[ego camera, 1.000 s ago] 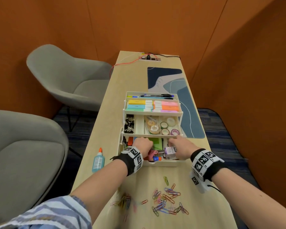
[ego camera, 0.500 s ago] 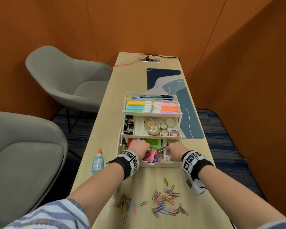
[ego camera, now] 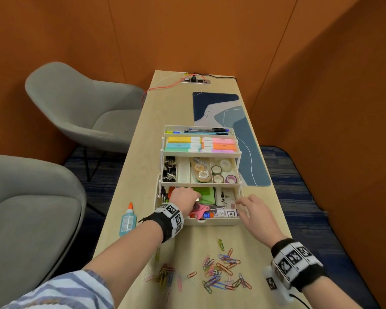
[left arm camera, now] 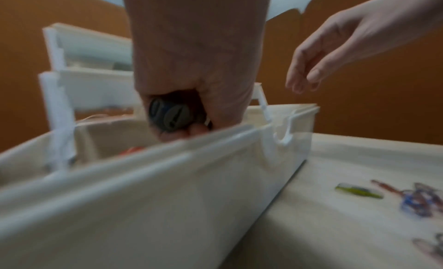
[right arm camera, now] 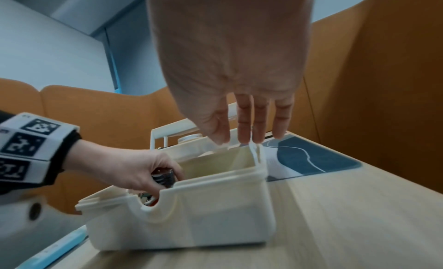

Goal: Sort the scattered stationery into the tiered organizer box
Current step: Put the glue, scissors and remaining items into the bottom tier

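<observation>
The white tiered organizer box (ego camera: 212,222) stands open on the table, with highlighters on top, tape rolls in the middle and mixed items in the bottom tier. My left hand (ego camera: 187,197) is down in the bottom tier's left half, beside pink scissors (ego camera: 200,209). It grips two dark round-ended markers (left arm camera: 170,115), also seen from the right wrist as dark markers (right arm camera: 164,176). My right hand (ego camera: 245,205) hovers over the box's right front corner (right arm camera: 254,170), fingers (right arm camera: 244,125) straight and holding nothing. Several coloured paper clips (ego camera: 221,270) lie scattered in front of the box.
A blue glue bottle (ego camera: 127,219) lies on the table left of the box. A blue patterned mat (ego camera: 236,121) lies behind and to the right. A power strip (ego camera: 195,80) sits at the far end. Two grey chairs (ego camera: 80,112) stand on the left.
My right hand has come out of the bottom tier, moving right and toward me, and has opened. My left hand has stayed inside the bottom tier.
</observation>
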The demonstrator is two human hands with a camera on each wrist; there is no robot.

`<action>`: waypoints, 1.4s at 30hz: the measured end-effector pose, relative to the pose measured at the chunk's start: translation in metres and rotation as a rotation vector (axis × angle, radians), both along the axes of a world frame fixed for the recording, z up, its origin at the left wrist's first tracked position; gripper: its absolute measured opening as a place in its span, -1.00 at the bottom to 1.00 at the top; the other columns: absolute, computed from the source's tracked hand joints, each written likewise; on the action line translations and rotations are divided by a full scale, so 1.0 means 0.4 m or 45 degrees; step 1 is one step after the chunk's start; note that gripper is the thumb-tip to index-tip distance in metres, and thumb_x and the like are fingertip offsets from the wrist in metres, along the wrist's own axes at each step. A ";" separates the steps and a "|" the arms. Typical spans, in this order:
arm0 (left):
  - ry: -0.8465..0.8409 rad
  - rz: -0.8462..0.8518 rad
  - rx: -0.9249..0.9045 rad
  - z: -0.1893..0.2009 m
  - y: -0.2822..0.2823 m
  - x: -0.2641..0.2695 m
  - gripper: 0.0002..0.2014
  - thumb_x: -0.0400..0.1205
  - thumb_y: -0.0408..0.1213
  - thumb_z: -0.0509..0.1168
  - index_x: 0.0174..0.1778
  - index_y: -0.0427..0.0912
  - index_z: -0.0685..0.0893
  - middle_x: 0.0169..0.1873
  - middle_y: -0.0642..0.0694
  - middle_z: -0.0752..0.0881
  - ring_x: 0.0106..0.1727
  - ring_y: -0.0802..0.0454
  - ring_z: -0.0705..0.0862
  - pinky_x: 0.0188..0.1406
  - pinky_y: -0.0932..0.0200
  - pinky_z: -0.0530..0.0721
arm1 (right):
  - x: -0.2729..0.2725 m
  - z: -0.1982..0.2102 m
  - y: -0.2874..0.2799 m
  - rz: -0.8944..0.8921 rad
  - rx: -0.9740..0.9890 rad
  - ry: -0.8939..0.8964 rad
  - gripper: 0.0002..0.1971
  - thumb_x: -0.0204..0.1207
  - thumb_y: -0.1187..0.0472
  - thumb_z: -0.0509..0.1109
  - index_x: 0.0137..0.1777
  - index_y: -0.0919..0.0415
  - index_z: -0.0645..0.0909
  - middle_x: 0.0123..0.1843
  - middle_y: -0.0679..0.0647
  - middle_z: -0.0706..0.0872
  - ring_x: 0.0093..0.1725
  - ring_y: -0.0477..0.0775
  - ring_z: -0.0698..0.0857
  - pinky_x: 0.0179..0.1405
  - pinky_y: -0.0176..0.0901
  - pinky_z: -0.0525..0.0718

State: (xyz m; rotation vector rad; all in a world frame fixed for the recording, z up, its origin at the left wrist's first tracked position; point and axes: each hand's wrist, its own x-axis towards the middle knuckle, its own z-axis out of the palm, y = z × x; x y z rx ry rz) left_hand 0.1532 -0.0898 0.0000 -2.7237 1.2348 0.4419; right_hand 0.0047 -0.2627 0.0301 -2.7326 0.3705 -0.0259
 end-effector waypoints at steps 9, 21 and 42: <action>0.733 0.141 -0.286 0.053 -0.098 -0.074 -0.53 0.69 -0.16 0.06 0.52 -0.20 0.23 0.38 -0.27 0.40 0.29 -0.23 0.52 0.25 -0.07 0.52 | -0.150 -0.025 0.015 -0.146 0.183 -0.079 -0.68 0.60 0.23 0.28 0.32 -0.04 0.52 0.07 -0.17 0.49 0.08 -0.19 0.53 0.22 -0.15 0.58; 0.335 0.010 -0.325 -0.009 -0.195 -0.091 -0.55 0.54 -0.59 0.22 0.36 -0.24 0.41 0.23 -0.27 0.55 0.25 -0.27 0.57 0.16 -0.10 0.58 | -0.176 -0.040 0.056 -0.081 0.285 -0.011 -0.68 0.62 0.18 0.24 0.33 -0.13 0.46 0.11 -0.19 0.48 0.11 -0.13 0.56 0.24 -0.13 0.54; -0.298 1.053 -0.912 -0.032 0.304 -0.095 -0.70 0.63 -0.28 0.20 0.29 -0.17 0.52 0.13 -0.13 0.58 0.14 -0.06 0.52 0.12 0.03 0.48 | -0.202 -0.099 0.122 -0.015 0.286 0.035 -0.72 0.61 0.25 0.25 0.26 -0.06 0.56 0.09 -0.21 0.51 0.08 -0.12 0.60 0.18 -0.15 0.55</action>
